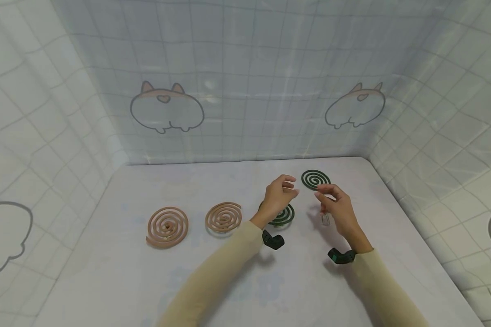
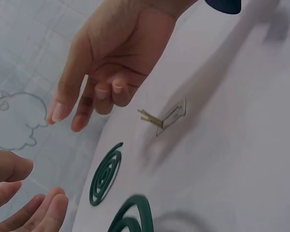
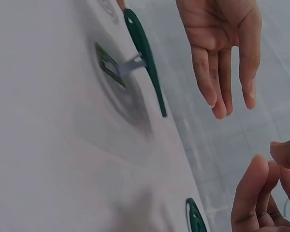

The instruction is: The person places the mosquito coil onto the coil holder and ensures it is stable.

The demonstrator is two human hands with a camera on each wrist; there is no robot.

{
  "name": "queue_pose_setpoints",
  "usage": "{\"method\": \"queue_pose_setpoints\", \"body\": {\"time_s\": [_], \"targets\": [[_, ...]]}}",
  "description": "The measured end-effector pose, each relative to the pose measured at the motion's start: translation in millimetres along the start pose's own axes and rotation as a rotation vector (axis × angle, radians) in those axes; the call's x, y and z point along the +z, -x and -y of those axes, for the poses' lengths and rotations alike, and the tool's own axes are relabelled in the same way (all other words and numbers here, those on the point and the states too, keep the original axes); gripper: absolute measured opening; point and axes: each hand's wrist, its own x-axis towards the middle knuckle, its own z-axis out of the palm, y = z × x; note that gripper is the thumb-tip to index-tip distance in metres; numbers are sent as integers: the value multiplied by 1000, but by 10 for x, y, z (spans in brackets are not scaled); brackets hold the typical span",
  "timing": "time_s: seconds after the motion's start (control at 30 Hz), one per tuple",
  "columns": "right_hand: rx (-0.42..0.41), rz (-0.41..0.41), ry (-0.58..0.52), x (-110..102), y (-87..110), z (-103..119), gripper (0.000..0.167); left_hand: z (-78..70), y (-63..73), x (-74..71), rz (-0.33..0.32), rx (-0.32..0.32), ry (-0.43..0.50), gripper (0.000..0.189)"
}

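My left hand (image 1: 277, 196) hovers over the near green mosquito coil (image 1: 287, 216), fingers loosely bent and holding nothing. This coil sits raised on a small flat metal stand (image 3: 106, 63) and is partly hidden by the hand in the head view. My right hand (image 1: 338, 208) hangs above a bare metal coil stand (image 1: 325, 220), thumb and forefinger apart with nothing between them. In the left wrist view that stand (image 2: 173, 116) lies on the table with its prong sticking up. Beyond the right fingertips, a second green mosquito coil (image 1: 312, 180) lies flat.
To the left are two brown mosquito coils: one (image 1: 223, 218) raised over the table on a support, another (image 1: 167, 228) farther left. The white-covered table (image 1: 245, 290) meets a grid-patterned cloth wall (image 1: 245, 136) at the back, with similar cloth at both sides.
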Motion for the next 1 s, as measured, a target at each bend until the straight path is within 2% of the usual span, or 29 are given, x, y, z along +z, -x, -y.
{"method": "queue_pose_setpoints", "body": {"time_s": [0.13,0.33,0.63,0.77,1.0], "targets": [[-23,-23,-18,-91,-66,-4,30,-52,-61,124,-2,-10,-6,34],[-35,-58,-21,-202,-168,1,42,-36,-156,284,2,-6,17,32],[48,-144,87,-348,-347,-87,45,1,-288,426,7,-46,98,33],[81,-164,95,-406,-431,-152,47,13,-346,478,13,-77,130,33],[120,-154,151,-455,-561,-224,48,70,-440,530,0,-127,92,37]]}}
